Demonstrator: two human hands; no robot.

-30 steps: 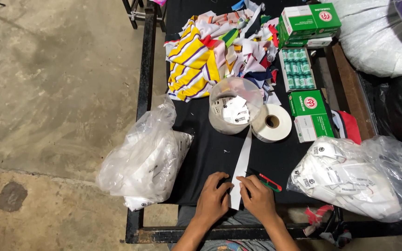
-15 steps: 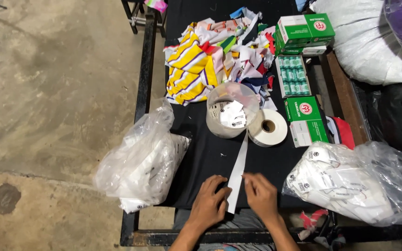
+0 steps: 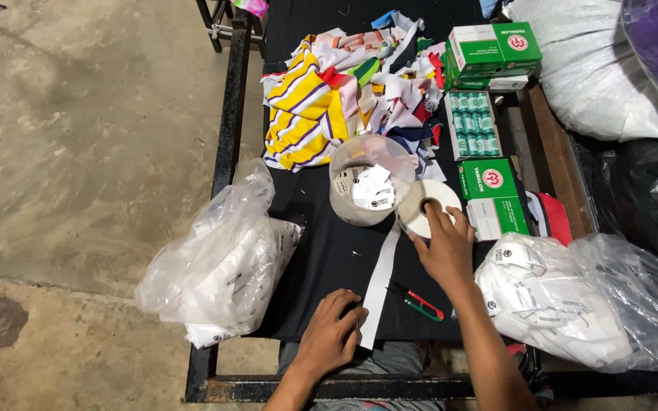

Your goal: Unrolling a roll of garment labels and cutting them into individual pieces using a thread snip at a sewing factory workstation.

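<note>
Head view, near to far. At the near edge, a black metal frame rail (image 3: 344, 388) bounded the counter (image 3: 329, 251), whose black cloth reached almost to that rail. The left hand (image 3: 331, 335) lay palm down on the cloth near this edge, fingers loosely curled together, its fingertips pressing the near end of a white tape strip (image 3: 378, 285); it pinched nothing. Just right of the strip lay a small red-and-green cutter (image 3: 419, 303), apart from both hands. A clear plastic bag of white labels (image 3: 218, 266) overhung the counter's left edge, and a second, larger bag of labels (image 3: 573, 301) crowded the right edge. Between the two bags a band of bare black cloth remained open, crossed only by the strip.

The strip ran from the left hand away to a white tape roll (image 3: 424, 209) lying flat. The right hand (image 3: 445, 247) rested on the roll's near side, fingers spread, one fingertip at the edge of the core hole. A round clear tub of small printed labels (image 3: 371, 179) touched the roll on its left. Green-and-white boxes (image 3: 489, 186) stood just right of the roll, with more stacked farther back. Beyond the tub, a heap of striped fabric scraps (image 3: 344, 95) filled the far counter. Bare concrete floor (image 3: 85, 129) lay open to the left.
</note>
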